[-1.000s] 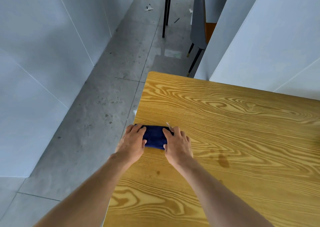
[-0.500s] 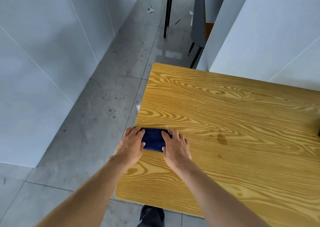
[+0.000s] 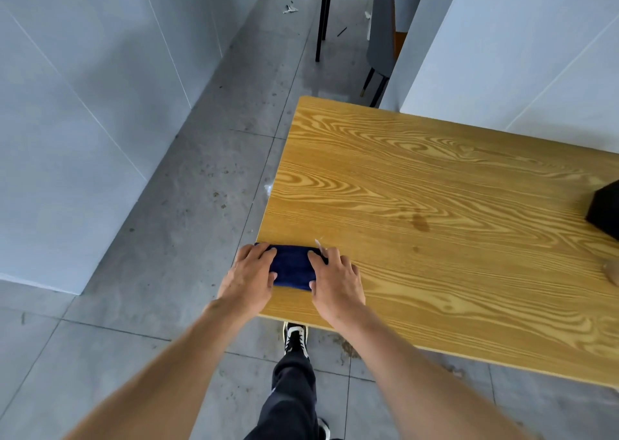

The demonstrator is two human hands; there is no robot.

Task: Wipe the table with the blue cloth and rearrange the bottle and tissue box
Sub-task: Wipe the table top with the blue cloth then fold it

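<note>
Wooden table (image 3: 452, 238) is occupying the right of the view above a grey tiled floor (image 3: 150, 238). Left hand (image 3: 249, 277) and right hand (image 3: 336, 280) are lying flat, fingers slightly spread, pressing down either end of the folded blue cloth (image 3: 293, 267) at the table's near-left corner. A black box (image 3: 606, 211) is sitting at the right edge.

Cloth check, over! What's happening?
Left hand and right hand flat on blue cloth. Cloth at table corner. Black box far right.
</note>
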